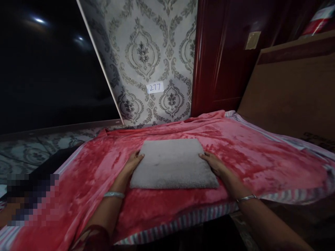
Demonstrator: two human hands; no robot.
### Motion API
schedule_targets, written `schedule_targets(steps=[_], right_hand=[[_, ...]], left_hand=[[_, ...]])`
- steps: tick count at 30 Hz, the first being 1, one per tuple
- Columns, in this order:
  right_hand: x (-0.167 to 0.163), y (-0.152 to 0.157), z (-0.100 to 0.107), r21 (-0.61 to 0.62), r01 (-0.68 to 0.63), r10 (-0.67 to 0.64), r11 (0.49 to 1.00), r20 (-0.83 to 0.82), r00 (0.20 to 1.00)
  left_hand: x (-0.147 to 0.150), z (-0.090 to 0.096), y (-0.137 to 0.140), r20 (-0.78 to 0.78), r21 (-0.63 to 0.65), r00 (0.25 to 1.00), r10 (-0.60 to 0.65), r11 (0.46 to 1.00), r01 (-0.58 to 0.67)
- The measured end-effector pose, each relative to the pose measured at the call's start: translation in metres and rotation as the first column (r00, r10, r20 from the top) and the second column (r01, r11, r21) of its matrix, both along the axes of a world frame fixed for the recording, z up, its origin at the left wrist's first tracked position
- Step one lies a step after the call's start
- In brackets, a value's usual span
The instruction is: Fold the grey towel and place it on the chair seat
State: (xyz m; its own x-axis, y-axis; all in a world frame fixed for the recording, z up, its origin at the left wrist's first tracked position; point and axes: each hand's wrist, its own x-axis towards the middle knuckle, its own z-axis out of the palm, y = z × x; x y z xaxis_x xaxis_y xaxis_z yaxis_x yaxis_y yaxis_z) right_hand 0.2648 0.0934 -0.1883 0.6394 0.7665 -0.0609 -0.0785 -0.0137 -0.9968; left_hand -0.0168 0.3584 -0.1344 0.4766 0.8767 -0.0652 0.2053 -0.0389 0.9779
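A flat grey plush mat (171, 164), roughly rectangular, is in front of me over a red and pink blanket (167, 205). My left hand (134, 161) grips the mat's left edge, thumb on top and fingers curled at the side, partly hidden. On the opposite edge, my right hand (212, 162) holds the mat the same way, its thumb lying on the upper face. Whether the mat rests fully on the blanket or is slightly raised, I cannot tell.
A large dark screen (52, 69) stands at the left. Patterned wallpaper bears a paper label (155, 87) reading 277. At the right are a dark red door (222, 52) and a large cardboard box (290, 90). The blanket's striped border (183, 219) hangs along the near edge.
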Motion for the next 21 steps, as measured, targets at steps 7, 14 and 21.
schedule_targets(steps=[7, 14, 21], right_hand=[[-0.001, 0.000, -0.001, 0.010, -0.066, 0.067, 0.998, -0.075, 0.995], [0.013, 0.010, 0.024, 0.049, -0.035, 0.034, 0.998, 0.014, 0.999], [0.022, 0.007, 0.003, -0.119, -0.033, 0.045, 0.992, 0.098, 0.994]], left_hand=[[-0.001, -0.015, 0.009, -0.021, 0.171, 0.998, -0.064, 0.983, 0.067], [-0.003, 0.005, -0.010, -0.002, 0.213, 1.000, -0.006, 0.977, 0.006], [-0.015, -0.015, -0.030, -0.122, 0.244, 0.992, 0.021, 0.970, 0.010]])
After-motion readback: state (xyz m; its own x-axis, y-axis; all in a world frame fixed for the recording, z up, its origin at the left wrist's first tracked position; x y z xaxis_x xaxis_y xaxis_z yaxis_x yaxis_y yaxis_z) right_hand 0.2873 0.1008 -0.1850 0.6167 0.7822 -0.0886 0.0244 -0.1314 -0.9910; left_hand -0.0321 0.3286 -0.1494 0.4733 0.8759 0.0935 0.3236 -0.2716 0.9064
